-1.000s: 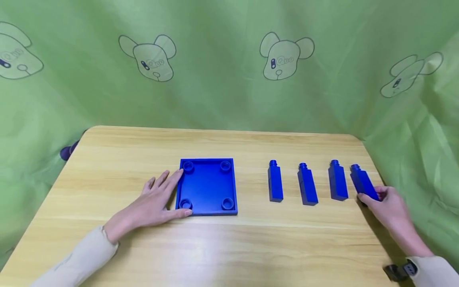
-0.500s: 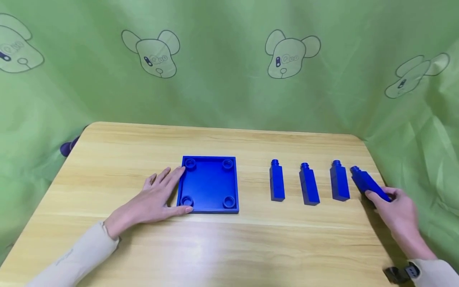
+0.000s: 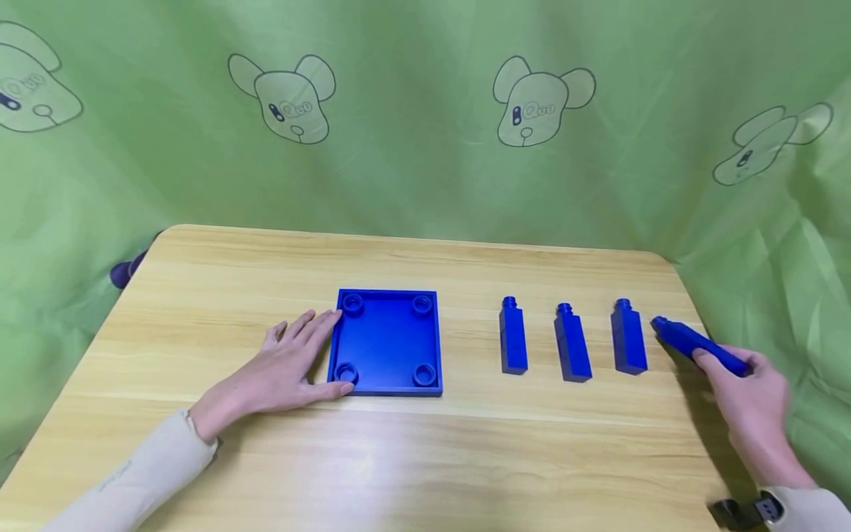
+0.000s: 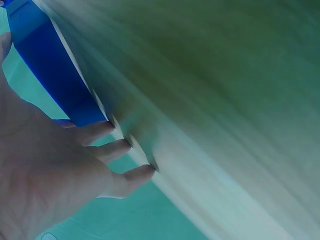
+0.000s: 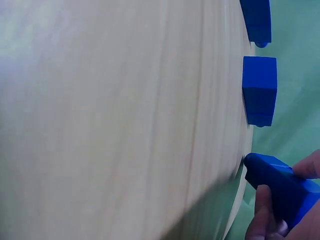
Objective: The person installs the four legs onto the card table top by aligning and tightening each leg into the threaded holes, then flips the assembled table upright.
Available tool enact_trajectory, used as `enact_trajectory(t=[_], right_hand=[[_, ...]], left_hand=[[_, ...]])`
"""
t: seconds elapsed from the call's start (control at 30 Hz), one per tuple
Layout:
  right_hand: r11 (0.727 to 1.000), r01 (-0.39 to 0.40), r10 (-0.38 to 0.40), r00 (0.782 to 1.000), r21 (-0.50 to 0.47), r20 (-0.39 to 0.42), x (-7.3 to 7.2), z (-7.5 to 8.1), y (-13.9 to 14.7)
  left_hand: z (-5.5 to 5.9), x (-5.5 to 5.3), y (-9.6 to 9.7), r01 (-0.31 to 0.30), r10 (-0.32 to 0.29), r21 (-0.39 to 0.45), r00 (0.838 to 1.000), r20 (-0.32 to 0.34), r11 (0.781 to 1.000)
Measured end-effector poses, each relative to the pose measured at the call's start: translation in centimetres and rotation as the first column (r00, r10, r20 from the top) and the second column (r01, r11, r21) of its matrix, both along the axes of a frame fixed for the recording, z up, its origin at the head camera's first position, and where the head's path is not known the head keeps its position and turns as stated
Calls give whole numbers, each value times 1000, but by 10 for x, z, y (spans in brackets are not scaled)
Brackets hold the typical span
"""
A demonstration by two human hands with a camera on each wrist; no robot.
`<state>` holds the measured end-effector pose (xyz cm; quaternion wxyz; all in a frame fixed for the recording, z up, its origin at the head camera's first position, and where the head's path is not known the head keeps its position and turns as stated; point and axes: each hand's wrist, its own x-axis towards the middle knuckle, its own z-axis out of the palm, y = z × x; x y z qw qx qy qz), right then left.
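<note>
Blue tray (image 3: 387,341): left hand (image 3: 282,380), fingers extended, against its left edge. Far right of tray: necked block (image 3: 694,344), pinched by right hand (image 3: 756,399); table (image 3: 425,473) contact we cannot confirm. Between: three like blocks (image 3: 628,341). Step, we judge: pickup; next needs steady pinch.

The left hand (image 3: 279,373) reaches over the counter's (image 3: 505,458) left half, back upward, fingers extended, thumb spread apart; its sleeved forearm (image 3: 149,473) slants in from the near left. At the right edge, the right hand (image 3: 751,391) pinches, thumb opposing curled fingers.
</note>
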<state>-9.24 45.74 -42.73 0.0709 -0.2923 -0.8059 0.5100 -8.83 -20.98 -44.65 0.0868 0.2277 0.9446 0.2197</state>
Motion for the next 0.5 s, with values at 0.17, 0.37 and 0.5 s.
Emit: enact_trajectory(t=[0.17,0.37,0.5], right_hand=[[993,65,-73,994,-100,-80,1,3,-2],[993,103,-109,989,-59,-98,0,5,-4],[993,113,-116,987,-30,-110,-2,8,-5]], left_hand=[[1,-3,1,4,-5,-9,1000,-19,1000],[3,-3,-1,15,-16,-51,1000,-26,999],[4,-2,-1,18,-19,-64,1000,-9,998]])
